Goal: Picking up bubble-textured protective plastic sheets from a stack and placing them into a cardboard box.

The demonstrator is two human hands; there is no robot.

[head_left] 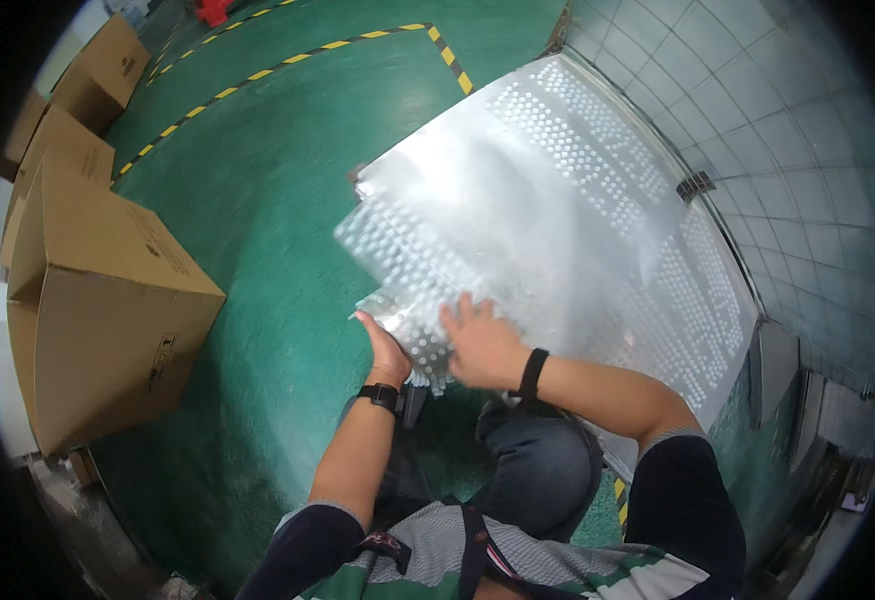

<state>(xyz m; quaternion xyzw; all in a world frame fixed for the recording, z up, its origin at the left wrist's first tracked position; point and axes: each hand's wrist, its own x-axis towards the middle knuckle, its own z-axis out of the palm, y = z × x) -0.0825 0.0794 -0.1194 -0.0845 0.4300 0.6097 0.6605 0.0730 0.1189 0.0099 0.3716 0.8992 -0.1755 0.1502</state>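
My left hand [388, 355] is at the near left corner of a pale tabletop [528, 190], its thumb up and its other fingers hidden beneath a translucent sheet studded with round whitish dots [403, 245]. The hand seems closed on the sheet's near edge, which juts past the table over my lap. On the sheet's right side rests my right hand [483, 345], palm down, fingers spread and partly blurred. The sheet is smeared by motion. Whether it is one layer or several I cannot tell.
More rows of round whitish dots [583, 150] lie along the table's far and right sides. A tiled wall [748, 110] borders it on the right, with a dark clip [696, 186] at the edge. Open cardboard boxes [108, 330] stand left on the green floor [258, 200], marked with striped tape [288, 60].
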